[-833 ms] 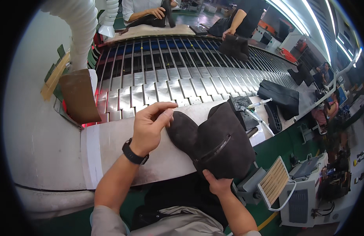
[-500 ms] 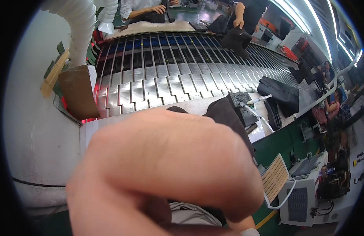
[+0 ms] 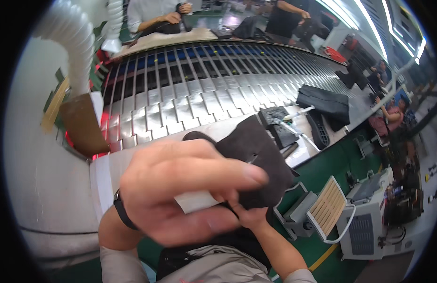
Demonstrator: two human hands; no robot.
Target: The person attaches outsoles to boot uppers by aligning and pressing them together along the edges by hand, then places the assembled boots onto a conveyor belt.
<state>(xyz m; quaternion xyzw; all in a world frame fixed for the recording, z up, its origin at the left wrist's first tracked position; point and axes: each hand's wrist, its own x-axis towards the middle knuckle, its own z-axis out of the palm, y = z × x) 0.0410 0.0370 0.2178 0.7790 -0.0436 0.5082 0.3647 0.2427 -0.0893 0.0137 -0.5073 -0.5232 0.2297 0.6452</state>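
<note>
My left hand (image 3: 190, 184), blurred and close to the camera, is raised over the near edge of the worktop. Its index finger and thumb are apart, and nothing I can make out lies between them; a dark band circles the wrist. Lower and to the right, my right hand (image 3: 250, 217) grips the near end of a dark brown boot (image 3: 265, 162), whose soft shaft stands up with a small hole or slit in it. A dark rounded part beyond my left hand may be its toe. My left hand hides part of the boot and the right fingers.
Ahead runs a slatted metal conveyor (image 3: 180, 94). On the worktop at right are a dark block (image 3: 275, 115), syringe-like tubes (image 3: 298, 113) and a black boot (image 3: 324, 104). A white hose (image 3: 79, 42) hangs at left. Across the conveyor, two people handle dark boots.
My left hand has dropped back from right before the camera, its fingers now spread. My right hand and more of the boot have come into sight. The view has shifted slightly.
</note>
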